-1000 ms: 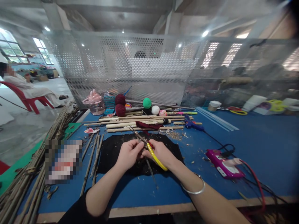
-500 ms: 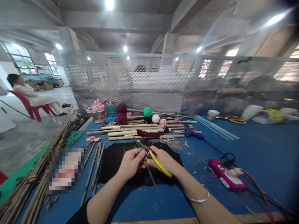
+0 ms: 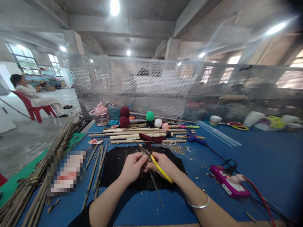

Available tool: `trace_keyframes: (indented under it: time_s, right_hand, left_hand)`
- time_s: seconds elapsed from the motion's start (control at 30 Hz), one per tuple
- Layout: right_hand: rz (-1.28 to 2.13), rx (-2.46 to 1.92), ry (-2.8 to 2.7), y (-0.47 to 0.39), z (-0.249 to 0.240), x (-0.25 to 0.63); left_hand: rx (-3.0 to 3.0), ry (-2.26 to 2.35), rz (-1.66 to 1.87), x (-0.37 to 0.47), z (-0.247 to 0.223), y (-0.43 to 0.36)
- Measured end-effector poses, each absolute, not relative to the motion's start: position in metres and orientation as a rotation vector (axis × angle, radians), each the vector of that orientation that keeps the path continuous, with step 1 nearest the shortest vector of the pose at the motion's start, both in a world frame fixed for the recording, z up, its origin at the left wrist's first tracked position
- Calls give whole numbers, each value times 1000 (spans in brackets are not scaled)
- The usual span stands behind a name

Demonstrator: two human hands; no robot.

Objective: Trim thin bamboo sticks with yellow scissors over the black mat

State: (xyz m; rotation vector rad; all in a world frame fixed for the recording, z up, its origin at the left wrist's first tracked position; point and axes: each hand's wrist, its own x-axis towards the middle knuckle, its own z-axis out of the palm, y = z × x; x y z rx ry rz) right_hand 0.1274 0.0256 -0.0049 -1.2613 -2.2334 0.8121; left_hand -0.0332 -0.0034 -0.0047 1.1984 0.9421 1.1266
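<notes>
My left hand [image 3: 134,165] is closed on a thin brown twig [image 3: 156,190], whose lower end slants down toward me. Yellow-handled scissors [image 3: 162,170] are gripped in my right hand [image 3: 163,164], their blades pointing up and left across the twig beside my left fingertips. Both hands meet over a black cloth [image 3: 113,167] spread on the blue table [image 3: 132,208]. Exactly where the blades touch the twig is hidden by my fingers.
Bundled twigs [image 3: 35,176] lie along the left edge. Behind the cloth are pale wooden sticks [image 3: 139,136], yarn balls [image 3: 124,121] and a blue glue gun [image 3: 195,138]. A purple power strip [image 3: 228,183] with cords sits right. A person [image 3: 35,96] sits far left.
The scissor blades have opened slightly and shifted near my left fingertips. My hands stay in nearly the same place, and the whole view has tilted up a little.
</notes>
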Motion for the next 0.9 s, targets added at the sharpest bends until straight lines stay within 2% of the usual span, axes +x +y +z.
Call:
trace_keyframes:
  time_s: [0.3,0.77,0.9]
  right_hand:
    - [1060,-1063,-2331,27,7,133]
    - [825,-1285,-2297,24,4,131]
    - [855,-1324,-2287,24,7,131]
  left_hand:
    - [1045,873,1107,-31,-1,-5]
    - [1066,905,1083,-32,-6,-1]
    - [1070,913,1085,-33,-8,1]
